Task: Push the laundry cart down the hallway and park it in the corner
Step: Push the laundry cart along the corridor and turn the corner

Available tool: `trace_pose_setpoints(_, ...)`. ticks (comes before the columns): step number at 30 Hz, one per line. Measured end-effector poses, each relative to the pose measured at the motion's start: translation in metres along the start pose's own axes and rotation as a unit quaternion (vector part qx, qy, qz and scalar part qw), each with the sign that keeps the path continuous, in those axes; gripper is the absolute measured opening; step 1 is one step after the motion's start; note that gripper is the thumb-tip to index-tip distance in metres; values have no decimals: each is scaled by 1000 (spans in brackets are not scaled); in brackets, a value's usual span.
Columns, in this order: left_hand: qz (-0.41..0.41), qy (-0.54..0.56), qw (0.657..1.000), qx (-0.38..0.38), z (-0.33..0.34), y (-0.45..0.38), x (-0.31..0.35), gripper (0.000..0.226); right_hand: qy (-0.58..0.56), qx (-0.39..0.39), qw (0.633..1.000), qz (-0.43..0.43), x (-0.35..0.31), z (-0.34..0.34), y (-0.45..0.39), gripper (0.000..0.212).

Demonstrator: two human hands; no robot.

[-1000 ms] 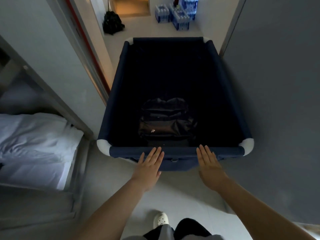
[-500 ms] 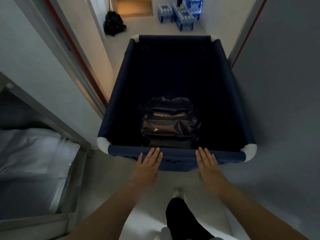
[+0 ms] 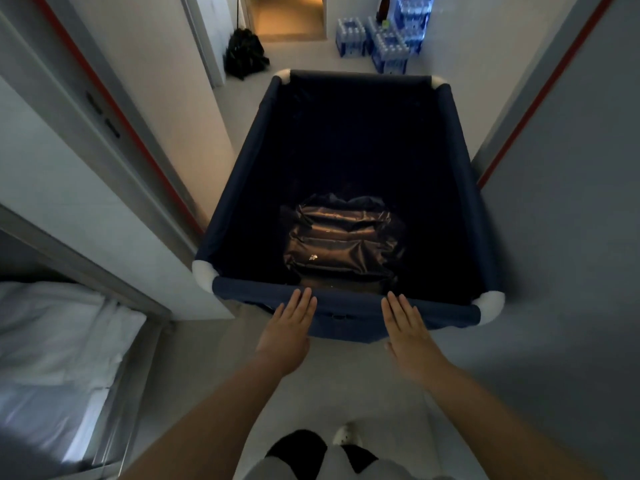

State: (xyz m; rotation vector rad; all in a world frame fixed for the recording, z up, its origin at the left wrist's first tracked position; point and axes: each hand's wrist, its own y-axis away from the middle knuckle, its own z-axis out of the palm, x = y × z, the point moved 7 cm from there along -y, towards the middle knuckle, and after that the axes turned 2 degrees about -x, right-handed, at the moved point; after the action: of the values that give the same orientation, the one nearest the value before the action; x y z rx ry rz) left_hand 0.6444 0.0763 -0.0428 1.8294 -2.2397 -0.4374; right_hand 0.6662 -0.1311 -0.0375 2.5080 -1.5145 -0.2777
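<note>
Because the navy fabric laundry cart (image 3: 349,174) holds only one dark shiny bag (image 3: 341,245) low in its bin, it looks light and likely to roll easily, its cloth walls soft but its padded top rail (image 3: 346,301) stiff enough to push on, which seems the best place to press. It stands in a narrow doorway facing the hallway, and the left hand (image 3: 287,329) and right hand (image 3: 405,329) lie flat and open against that near rail, fingers together, gripping nothing. Compared with a second ago, the cart sits farther through the doorway, the stacked water bottle packs (image 3: 381,39) ahead look nearer, and the bed (image 3: 52,341) at the left has slipped back.
</note>
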Motion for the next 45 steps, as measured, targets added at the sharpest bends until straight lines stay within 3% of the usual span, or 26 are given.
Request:
trace_pose_setpoints(20,35,70,997,10,-83,-218,-60,75,-22,-10,1000,19,105,-58,-215,83)
trace_pose_setpoints(32,67,56,996,26,-164,-360,-111,68,-65,-14,996,59,162,-109,-359,66)
trace_pose_setpoints(45,64,75,994,42,-212,-501,-152,67,-58,-22,996,69,221,-156,-497,66)
